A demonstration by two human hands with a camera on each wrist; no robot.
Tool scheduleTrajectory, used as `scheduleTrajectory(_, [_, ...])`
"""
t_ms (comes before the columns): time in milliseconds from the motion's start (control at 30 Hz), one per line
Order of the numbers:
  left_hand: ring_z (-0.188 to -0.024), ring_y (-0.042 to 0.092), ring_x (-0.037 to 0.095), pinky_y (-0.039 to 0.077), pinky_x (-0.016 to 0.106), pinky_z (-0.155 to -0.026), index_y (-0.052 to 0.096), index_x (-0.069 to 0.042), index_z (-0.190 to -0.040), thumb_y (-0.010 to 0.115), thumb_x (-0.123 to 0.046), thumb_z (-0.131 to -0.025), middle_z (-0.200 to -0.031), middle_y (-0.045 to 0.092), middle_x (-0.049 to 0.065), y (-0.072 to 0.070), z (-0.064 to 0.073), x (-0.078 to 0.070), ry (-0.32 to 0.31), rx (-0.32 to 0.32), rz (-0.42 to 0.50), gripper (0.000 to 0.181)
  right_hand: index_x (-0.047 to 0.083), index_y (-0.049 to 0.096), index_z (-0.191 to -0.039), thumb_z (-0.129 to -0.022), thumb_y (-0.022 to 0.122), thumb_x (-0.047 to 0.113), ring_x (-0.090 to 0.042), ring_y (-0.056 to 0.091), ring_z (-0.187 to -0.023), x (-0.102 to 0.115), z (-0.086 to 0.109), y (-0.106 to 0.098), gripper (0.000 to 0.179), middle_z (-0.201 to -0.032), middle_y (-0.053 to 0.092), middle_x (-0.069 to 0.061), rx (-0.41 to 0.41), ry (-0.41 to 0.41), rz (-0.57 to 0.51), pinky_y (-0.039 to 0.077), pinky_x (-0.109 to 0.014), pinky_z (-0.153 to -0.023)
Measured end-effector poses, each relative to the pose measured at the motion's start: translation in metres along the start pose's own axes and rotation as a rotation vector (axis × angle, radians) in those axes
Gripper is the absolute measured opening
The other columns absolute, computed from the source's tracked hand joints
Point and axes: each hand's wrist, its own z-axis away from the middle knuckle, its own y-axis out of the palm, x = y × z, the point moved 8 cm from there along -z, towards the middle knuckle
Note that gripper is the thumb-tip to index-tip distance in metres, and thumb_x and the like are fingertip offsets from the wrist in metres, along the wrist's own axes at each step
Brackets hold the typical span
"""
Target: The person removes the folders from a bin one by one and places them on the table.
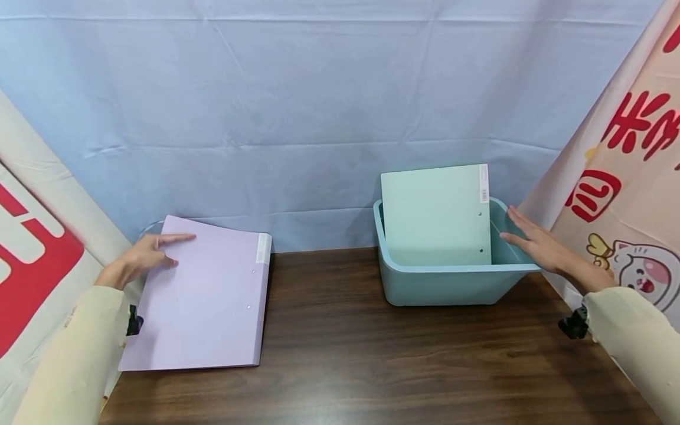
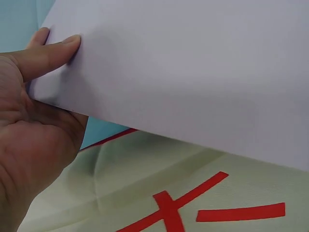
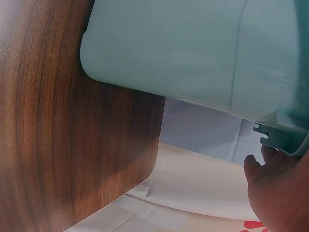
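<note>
Between the thumb and fingers of my left hand [image 1: 142, 257] is the far-left edge of the lilac folder [image 1: 204, 313], pinched with my thumb on the cover and some fingers underneath. Well to its right, my right hand [image 1: 543, 249] grips the rim of the blue-green bin [image 1: 451, 287], thumb over the inside, fingertips just under the rim outside; left of that hand, a mint folder [image 1: 432, 218] stands leaning in the bin. I judge a deeper left pinch would stop the wide cover sagging, and a light right hold would avoid shoving the bin along the table [image 1: 329, 354]. Right of my left hand, the spine label [image 1: 263, 248] is too small to read; the mint folder's sticker [image 1: 484, 183] seems to carry a barcode. Past my right hand, the banner [image 1: 659, 195] shows red characters, partly cut off.
</note>
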Motion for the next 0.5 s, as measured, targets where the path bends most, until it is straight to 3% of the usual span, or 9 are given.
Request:
scheduleTrajectory(167, [-0.151, 0.021, 0.051, 0.028, 0.067, -0.112, 0.048, -0.006, -0.157, 0.071, 0.01, -0.084, -0.168, 0.019, 0.035, 0.002, -0.001, 0.01, -0.015, -0.013, -0.064, 0.079, 0.008, -0.009, -0.168, -0.112, 0.043, 0.046, -0.061, -0.004, -0.155, -0.002, 0.0, 0.0, 0.085, -0.173, -0.011, -0.028, 0.002, 0.014, 0.009, 0.005, -0.089, -0.11])
scheduleTrajectory(267, [-0.14, 0.029, 0.05, 0.032, 0.061, -0.102, 0.05, -0.007, -0.156, 0.072, 0.009, -0.084, -0.167, 0.02, 0.037, 0.005, 0.0, 0.017, -0.023, -0.027, -0.092, 0.077, 0.009, -0.009, -0.168, -0.113, 0.043, 0.046, -0.061, -0.004, -0.155, -0.002, -0.001, 0.0, 0.085, -0.173, -0.011, -0.028, 0.001, 0.014, 0.006, 0.005, -0.089, -0.11])
scheduleTrajectory(400, [-0.128, 0.034, 0.047, 0.033, 0.057, -0.097, 0.052, -0.006, -0.154, 0.074, 0.008, -0.083, -0.164, 0.024, 0.038, 0.008, -0.002, 0.026, -0.025, -0.044, -0.125, 0.076, 0.01, -0.009, -0.168, -0.113, 0.043, 0.046, -0.059, -0.005, -0.156, -0.002, -0.001, 0.0, 0.085, -0.173, -0.012, -0.026, -0.004, 0.012, 0.001, 0.003, -0.088, -0.111])
scheduleTrajectory(500, [-0.129, 0.034, 0.047, 0.032, 0.058, -0.097, 0.053, -0.005, -0.153, 0.075, 0.008, -0.082, -0.164, 0.026, 0.038, 0.01, -0.004, 0.03, -0.031, -0.052, -0.127, 0.076, 0.01, -0.009, -0.169, -0.113, 0.043, 0.045, -0.059, -0.006, -0.156, -0.003, 0.0, 0.001, 0.084, -0.174, -0.012, -0.026, -0.009, 0.014, -0.001, 0.001, -0.087, -0.112])
